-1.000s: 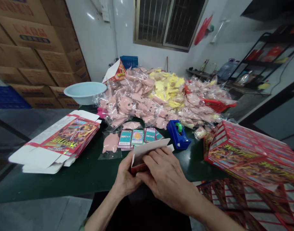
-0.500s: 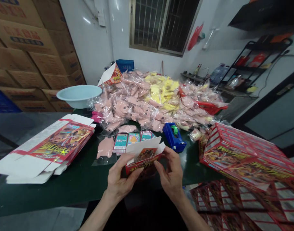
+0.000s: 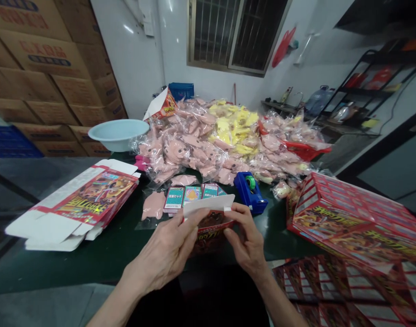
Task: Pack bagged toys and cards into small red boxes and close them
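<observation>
Between my hands is a small red printed carton (image 3: 210, 235), its white flap (image 3: 208, 204) raised at the back and its top side open. My left hand (image 3: 169, 250) is closed over the carton's left end, with the fingers reaching along the top opening. My right hand (image 3: 246, 238) pinches the right end between thumb and fingers. Just behind the carton lie teal-and-white card stacks (image 3: 192, 194) and a bagged flat pink piece (image 3: 153, 205). A blue tape dispenser (image 3: 250, 193) with green tape stands beyond my right hand.
Flat unfolded cartons (image 3: 88, 200) are stacked at left. A heap of bagged pink and yellow pieces (image 3: 208, 145) covers the back, beside a light blue basin (image 3: 117, 136). Finished-looking red cartons (image 3: 351, 222) stand at right, with more cartons (image 3: 347, 286) lower down.
My left hand has shifted up and over the carton's top edge, fingers now across the opening. My right hand keeps its hold. The view has turned slightly left.
</observation>
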{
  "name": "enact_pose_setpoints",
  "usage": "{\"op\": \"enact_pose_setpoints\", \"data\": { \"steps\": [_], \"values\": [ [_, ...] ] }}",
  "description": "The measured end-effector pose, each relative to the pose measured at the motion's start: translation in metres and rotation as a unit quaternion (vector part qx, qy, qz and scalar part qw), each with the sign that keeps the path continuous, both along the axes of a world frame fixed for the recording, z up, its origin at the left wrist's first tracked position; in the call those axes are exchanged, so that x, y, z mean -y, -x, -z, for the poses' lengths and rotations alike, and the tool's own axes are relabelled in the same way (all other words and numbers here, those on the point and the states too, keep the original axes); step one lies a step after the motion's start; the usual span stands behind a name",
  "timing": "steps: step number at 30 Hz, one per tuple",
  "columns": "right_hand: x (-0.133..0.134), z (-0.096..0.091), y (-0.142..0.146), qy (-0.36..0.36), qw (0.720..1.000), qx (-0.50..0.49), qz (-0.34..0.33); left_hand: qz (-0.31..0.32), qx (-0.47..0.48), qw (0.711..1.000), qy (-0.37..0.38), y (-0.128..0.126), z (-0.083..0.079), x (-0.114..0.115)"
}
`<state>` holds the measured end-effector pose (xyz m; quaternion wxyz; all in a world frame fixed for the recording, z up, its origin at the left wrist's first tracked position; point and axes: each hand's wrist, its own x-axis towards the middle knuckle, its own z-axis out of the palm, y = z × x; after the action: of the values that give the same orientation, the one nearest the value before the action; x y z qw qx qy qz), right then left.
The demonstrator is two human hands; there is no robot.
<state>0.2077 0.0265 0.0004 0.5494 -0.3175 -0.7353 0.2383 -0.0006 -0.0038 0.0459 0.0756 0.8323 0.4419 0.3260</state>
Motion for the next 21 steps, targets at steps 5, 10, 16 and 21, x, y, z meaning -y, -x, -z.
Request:
{"op": "enact_pose_setpoints", "data": {
  "steps": [5, 10, 16, 21],
  "values": [
    [-0.001, -0.004, -0.002, -0.011, 1.0, -0.003, 0.007, -0.015, -0.027, 0.999, 0.029, -0.005, -0.011, 0.001],
    [0.001, -0.008, 0.002, -0.017, 0.999, -0.017, 0.029, -0.025, 0.004, 1.0, 0.012, -0.009, -0.01, 0.001],
    [0.004, -0.003, 0.006, 0.015, 0.996, -0.068, 0.059, -0.076, 0.138, 0.984, -0.082, -0.014, 0.034, 0.001],
    [0.007, -0.006, 0.001, -0.028, 0.999, -0.011, 0.03, -0.107, 0.331, 0.924, -0.158, -0.022, 0.05, 0.0]
  ]
}}
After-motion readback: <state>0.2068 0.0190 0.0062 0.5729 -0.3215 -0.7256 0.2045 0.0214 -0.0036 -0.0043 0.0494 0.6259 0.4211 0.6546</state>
